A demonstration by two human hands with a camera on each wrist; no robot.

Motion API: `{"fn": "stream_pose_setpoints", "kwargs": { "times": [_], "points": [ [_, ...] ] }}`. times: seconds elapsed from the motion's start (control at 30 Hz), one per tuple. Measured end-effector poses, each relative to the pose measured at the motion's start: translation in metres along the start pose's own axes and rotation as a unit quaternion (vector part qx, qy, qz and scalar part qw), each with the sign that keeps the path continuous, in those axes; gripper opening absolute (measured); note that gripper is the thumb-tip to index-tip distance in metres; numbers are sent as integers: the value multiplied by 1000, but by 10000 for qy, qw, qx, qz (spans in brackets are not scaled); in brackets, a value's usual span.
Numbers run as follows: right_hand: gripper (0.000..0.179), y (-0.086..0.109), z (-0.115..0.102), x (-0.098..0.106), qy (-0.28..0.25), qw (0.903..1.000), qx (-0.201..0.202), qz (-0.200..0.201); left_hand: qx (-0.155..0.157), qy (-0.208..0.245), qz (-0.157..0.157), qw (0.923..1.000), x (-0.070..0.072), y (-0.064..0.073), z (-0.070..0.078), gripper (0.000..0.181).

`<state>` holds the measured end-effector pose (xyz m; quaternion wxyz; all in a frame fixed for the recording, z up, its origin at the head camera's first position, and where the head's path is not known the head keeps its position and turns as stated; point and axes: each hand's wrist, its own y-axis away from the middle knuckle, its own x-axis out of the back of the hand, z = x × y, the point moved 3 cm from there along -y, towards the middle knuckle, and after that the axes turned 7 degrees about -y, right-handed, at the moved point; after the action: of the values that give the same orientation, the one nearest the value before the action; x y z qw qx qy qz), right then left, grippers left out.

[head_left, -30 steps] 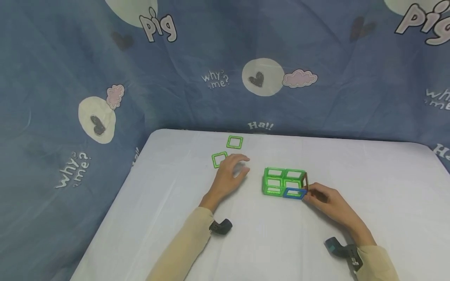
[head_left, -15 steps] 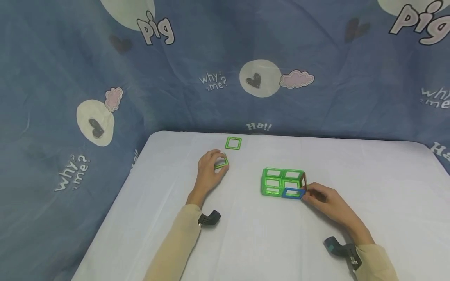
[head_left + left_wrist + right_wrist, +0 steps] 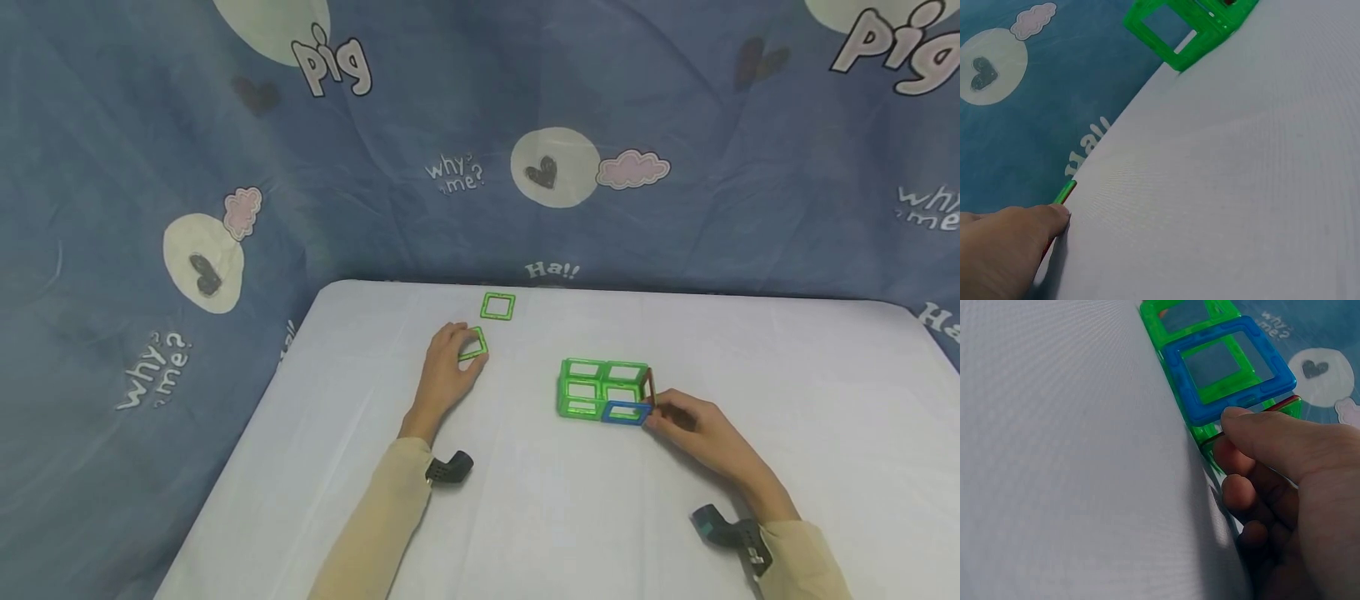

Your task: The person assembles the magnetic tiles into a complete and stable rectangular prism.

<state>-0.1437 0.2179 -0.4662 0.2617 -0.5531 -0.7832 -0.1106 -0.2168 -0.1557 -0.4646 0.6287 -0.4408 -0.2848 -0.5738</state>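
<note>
My left hand [image 3: 441, 371] holds a green square magnetic tile [image 3: 481, 340] by its edges, thumb on the near side and fingers on the far side. In the left wrist view the thumb covers most of that tile [image 3: 1067, 190]. To the right stands a box-like structure of green magnetic tiles [image 3: 584, 407], with a blue square tile [image 3: 626, 412] on its near right side and a reddish-edged tile [image 3: 651, 386] at its right end. My right hand [image 3: 705, 429] pinches the structure's right corner, the thumb on the blue tile's edge in the right wrist view.
Another green square tile [image 3: 498, 306] lies flat near the white table's [image 3: 570, 517] back edge, just beyond the left hand. A blue printed cloth [image 3: 420, 100] hangs behind and to the left of the table. A dark camera sits on each wrist.
The left hand moved left and took hold of the nearer loose green tile during the first half second; it has barely moved since. The right hand stays at the structure's corner.
</note>
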Motion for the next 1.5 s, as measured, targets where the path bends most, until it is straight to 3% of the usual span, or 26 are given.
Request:
{"fn": "stream_pose_setpoints", "kwargs": {
  "times": [0.5, 0.83, 1.23, 1.5],
  "points": [
    [16, 0, 2, 1, -51, 10000, -13, -12, -173, 183, 65, 9997, -2, -1, -1, 36],
    [14, -1, 0, 1, 13, 10000, 31, 10, -481, -178, 123, 9986, -2, 1, 5, 35],
    [16, -1, 1, 0, -46, 10000, 18, 8, -758, 647, 14, 9950, -6, 2, 14, 36],
    [17, -1, 1, -1, -119, 9999, 42, -12, -830, 698, 104, 9940, -2, 4, 24, 36]
  ]
}}
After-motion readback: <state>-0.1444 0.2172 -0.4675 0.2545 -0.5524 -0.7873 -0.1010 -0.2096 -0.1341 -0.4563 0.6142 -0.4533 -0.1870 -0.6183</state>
